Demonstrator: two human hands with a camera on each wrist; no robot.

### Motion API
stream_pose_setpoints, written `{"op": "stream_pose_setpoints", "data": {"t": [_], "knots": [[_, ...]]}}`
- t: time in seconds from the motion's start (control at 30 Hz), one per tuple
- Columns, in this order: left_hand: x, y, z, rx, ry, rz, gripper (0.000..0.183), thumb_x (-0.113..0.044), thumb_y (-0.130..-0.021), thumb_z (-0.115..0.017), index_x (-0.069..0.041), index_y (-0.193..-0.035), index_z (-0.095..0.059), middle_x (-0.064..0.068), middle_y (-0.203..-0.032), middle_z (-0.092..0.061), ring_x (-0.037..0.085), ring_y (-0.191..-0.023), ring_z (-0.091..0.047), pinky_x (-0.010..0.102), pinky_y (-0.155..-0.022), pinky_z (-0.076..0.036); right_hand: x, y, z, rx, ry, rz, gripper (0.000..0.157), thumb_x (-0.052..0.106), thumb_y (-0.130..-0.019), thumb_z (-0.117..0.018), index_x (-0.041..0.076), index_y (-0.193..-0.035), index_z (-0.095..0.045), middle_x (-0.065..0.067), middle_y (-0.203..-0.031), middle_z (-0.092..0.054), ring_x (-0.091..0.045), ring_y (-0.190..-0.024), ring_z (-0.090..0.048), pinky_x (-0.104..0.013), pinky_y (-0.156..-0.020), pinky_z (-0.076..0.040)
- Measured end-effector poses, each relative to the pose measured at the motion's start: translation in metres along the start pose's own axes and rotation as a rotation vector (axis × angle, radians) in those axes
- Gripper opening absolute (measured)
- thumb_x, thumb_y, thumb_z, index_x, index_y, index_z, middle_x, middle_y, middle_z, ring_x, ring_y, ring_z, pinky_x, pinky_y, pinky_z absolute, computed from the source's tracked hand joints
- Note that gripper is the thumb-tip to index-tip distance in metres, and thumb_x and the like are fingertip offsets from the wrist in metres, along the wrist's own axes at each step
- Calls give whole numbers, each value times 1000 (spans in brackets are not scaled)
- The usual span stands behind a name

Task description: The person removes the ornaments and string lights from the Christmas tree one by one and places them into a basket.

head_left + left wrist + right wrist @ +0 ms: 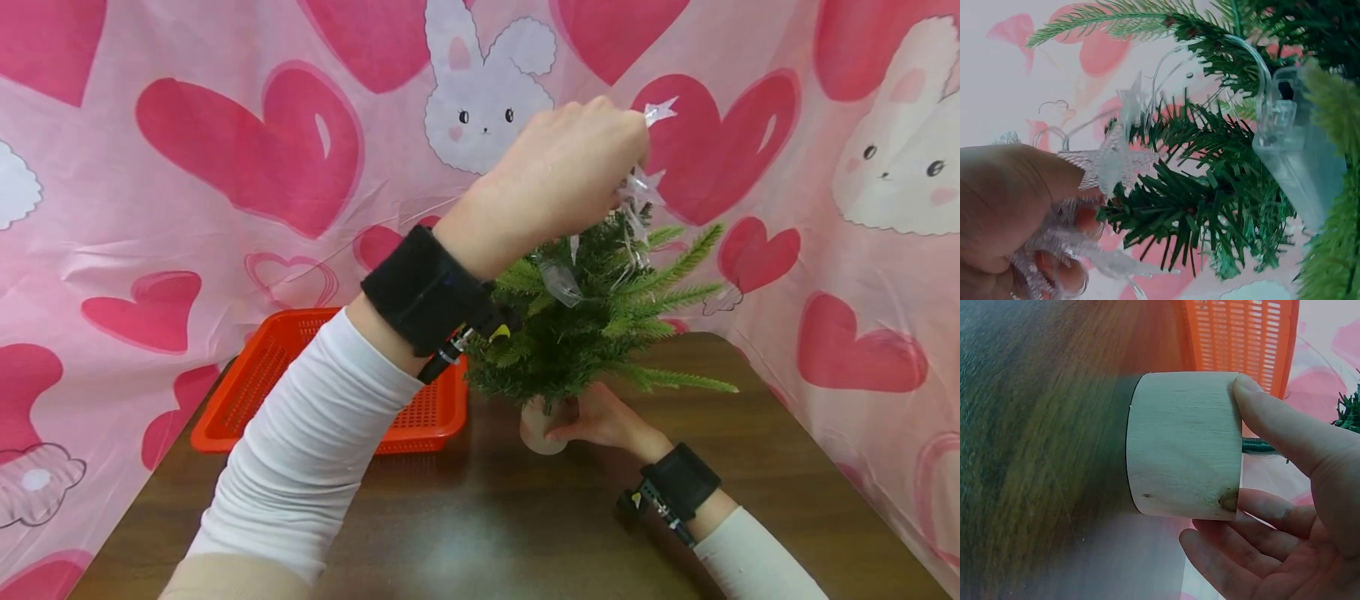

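Observation:
A small artificial Christmas tree (577, 333) stands upright on a pale wooden base (1185, 444). My right hand (603, 421) holds that base near its top edge, thumb on one side and fingers on the other. Up at the treetop, my left hand (570, 167) grips a bunch of clear star string lights (1110, 162), with several stars sticking out past the fingers. Thin clear wire runs from them into the branches. A clear plastic battery box (1304, 150) sits among the branches; in the head view it shows on the tree's near side.
An orange plastic basket (442, 433) stands left of the tree on the dark wooden table (480, 517), partly hidden behind my left forearm. Close behind hangs a pink cloth (247, 192) printed with hearts and rabbits.

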State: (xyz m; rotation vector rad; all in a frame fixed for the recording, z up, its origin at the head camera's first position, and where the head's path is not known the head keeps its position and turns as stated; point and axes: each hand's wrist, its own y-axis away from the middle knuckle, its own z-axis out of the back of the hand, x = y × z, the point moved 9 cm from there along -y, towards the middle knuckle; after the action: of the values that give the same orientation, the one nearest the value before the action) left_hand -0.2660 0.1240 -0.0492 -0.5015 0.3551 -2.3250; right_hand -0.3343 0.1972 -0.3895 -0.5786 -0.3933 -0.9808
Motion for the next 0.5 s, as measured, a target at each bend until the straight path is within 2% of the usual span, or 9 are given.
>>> {"op": "stream_pose_setpoints", "data": {"t": [0.13, 0.2, 0.3, 0.37, 0.5], "knots": [[-2, -2, -4, 37, 130, -27, 24, -28, -99, -56, -28, -118, -69, -8, -113, -68, 8, -99, -59, 24, -75, -49, 0, -1, 0, -9, 6, -1, 97, 35, -69, -90, 14, -149, -39, -8, -145, -54, -23, -119, -58, -41, -94, -49], [-2, -3, -4, 25, 223, -33, 22, -29, -99, -56, -25, -118, -68, -7, -114, -67, 7, -97, -57, 23, -75, -46, -1, -1, 0, -7, 12, -6, 98, 37, -69, -90, 13, -149, -39, -9, -145, -53, -26, -122, -58, -44, -95, -49], [2, -3, 2, -37, 337, -17, 21, -27, -100, -55, -22, -119, -63, -7, -117, -67, 6, -94, -55, 20, -74, -44, -2, -1, -1, -5, 12, -13, 99, 37, -69, -90, 13, -150, -39, -10, -145, -53, -27, -122, -58, -45, -96, -49], [6, -4, 8, -94, 381, 1, 19, -22, -101, -54, -21, -119, -61, -7, -120, -66, 7, -94, -54, 19, -73, -43, -3, -1, -1, -5, 13, -16, 98, 37, -69, -90, 14, -150, -39, -9, -145, -53, -24, -120, -58, -41, -94, -49], [13, 0, 23, -221, 356, 23, 27, -10, -100, -45, -22, -119, -59, -9, -123, -64, 7, -102, -49, 19, -69, -38, -5, 0, -1, 1, 24, -21, 95, 38, -70, -89, 13, -148, -41, -9, -143, -55, -18, -105, -58, -29, -83, -45]]}}
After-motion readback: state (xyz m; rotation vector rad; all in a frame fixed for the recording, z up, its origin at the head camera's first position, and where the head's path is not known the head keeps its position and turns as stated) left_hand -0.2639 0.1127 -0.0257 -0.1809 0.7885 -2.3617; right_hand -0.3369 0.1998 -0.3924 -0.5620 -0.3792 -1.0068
